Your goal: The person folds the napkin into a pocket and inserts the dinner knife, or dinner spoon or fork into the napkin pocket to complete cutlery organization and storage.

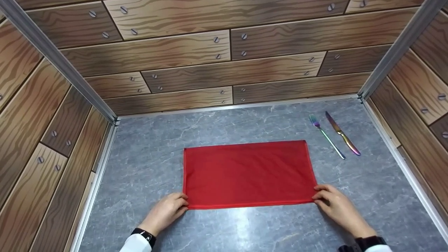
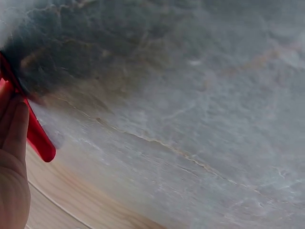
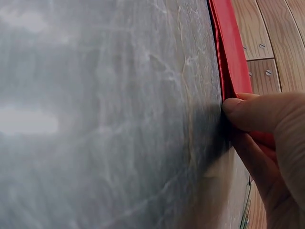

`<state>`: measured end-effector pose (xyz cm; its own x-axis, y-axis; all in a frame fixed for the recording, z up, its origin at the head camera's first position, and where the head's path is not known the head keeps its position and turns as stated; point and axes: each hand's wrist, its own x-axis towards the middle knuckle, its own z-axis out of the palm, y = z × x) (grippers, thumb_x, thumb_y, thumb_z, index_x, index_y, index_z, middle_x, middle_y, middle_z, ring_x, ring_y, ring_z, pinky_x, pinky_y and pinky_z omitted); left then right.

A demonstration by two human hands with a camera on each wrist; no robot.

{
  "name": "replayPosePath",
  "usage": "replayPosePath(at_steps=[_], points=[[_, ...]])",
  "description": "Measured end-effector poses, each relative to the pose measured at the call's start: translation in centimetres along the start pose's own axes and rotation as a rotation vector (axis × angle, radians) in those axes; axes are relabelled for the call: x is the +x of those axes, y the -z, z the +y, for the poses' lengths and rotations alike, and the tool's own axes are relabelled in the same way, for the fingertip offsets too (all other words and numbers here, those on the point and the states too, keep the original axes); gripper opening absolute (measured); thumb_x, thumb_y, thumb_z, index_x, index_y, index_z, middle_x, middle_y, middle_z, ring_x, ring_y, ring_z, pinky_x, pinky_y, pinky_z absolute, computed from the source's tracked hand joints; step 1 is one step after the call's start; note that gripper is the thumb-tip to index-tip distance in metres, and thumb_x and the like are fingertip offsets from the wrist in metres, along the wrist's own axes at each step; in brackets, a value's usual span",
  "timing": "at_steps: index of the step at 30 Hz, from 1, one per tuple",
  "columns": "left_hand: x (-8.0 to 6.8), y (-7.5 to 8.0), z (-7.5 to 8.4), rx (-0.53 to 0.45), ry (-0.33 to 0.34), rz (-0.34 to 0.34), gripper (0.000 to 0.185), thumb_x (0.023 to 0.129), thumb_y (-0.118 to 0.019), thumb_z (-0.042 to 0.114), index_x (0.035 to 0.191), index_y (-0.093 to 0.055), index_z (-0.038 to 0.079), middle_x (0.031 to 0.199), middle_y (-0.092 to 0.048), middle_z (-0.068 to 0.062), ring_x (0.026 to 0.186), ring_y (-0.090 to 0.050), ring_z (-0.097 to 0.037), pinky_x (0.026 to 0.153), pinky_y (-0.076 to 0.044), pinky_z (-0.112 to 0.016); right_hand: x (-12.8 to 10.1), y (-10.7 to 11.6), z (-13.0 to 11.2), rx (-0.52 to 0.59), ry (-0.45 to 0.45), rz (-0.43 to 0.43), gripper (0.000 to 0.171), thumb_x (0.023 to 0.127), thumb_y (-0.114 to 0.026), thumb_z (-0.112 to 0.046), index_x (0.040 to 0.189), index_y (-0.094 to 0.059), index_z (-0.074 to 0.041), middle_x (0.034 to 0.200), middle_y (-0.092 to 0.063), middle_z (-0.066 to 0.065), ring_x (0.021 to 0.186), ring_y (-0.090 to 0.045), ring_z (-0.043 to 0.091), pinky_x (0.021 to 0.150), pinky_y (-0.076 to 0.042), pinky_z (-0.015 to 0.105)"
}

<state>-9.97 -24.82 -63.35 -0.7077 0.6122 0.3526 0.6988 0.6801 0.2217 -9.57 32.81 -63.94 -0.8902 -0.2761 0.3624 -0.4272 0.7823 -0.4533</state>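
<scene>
A red cloth napkin (image 1: 245, 173), folded into a wide rectangle, lies flat on the grey marbled table. At its near left corner my left hand (image 1: 168, 210) pinches the edge between thumb and fingers. My right hand (image 1: 337, 206) grips the near right corner the same way. In the right wrist view the thumb of my right hand (image 3: 286, 126) presses on the layered edge of the napkin (image 3: 234, 43), with fingers beneath. The left wrist view shows part of my left hand (image 2: 12, 162) at the napkin's edge (image 2: 40, 136); its fingertips are partly cut off.
A rainbow-coloured fork (image 1: 327, 136) and a matching knife (image 1: 342, 133) lie side by side at the back right of the table (image 1: 147, 157). Wood-patterned panels (image 1: 196, 45) wall the table at the back and both sides, with metal strips along their corners.
</scene>
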Motion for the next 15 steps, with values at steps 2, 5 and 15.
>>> replayPosePath(at_steps=[2, 5, 15], points=[[-0.05, 0.06, -0.03, -0.002, -0.001, -0.005, 0.013, 0.083, -0.085, 0.014, 0.094, -0.077, 0.011, 0.104, -0.074, -0.002, 0.095, -0.072, -0.018, 0.083, -0.061, -0.030, -0.01, -0.08, 0.07, 0.014, 0.009, 0.018, 0.034, 0.068, -0.089, 0.007, 0.082, -0.076, -0.021, 0.110, -0.072, 0.004, 0.099, -0.070, 0.026, 0.094, -0.037, -0.002], [-0.17, 0.13, -0.03, -0.008, 0.002, -0.022, 0.012, 0.083, -0.085, 0.016, 0.092, -0.077, 0.013, 0.105, -0.073, -0.002, 0.095, -0.071, -0.018, 0.083, -0.061, -0.031, 0.03, -0.16, 0.16, 0.036, 0.019, 0.039, 0.037, 0.066, -0.089, 0.009, 0.081, -0.076, -0.021, 0.108, -0.072, 0.004, 0.098, -0.069, 0.026, 0.094, -0.037, -0.002], [-0.03, -0.07, -0.07, -0.003, -0.012, 0.010, 0.013, 0.083, -0.085, 0.013, 0.093, -0.077, 0.012, 0.101, -0.073, -0.001, 0.093, -0.070, -0.016, 0.082, -0.060, -0.029, 0.30, -0.06, 0.47, 0.010, 0.065, 0.037, 0.033, 0.064, -0.090, 0.008, 0.082, -0.077, -0.017, 0.099, -0.072, 0.000, 0.092, -0.066, 0.020, 0.088, -0.045, 0.009]])
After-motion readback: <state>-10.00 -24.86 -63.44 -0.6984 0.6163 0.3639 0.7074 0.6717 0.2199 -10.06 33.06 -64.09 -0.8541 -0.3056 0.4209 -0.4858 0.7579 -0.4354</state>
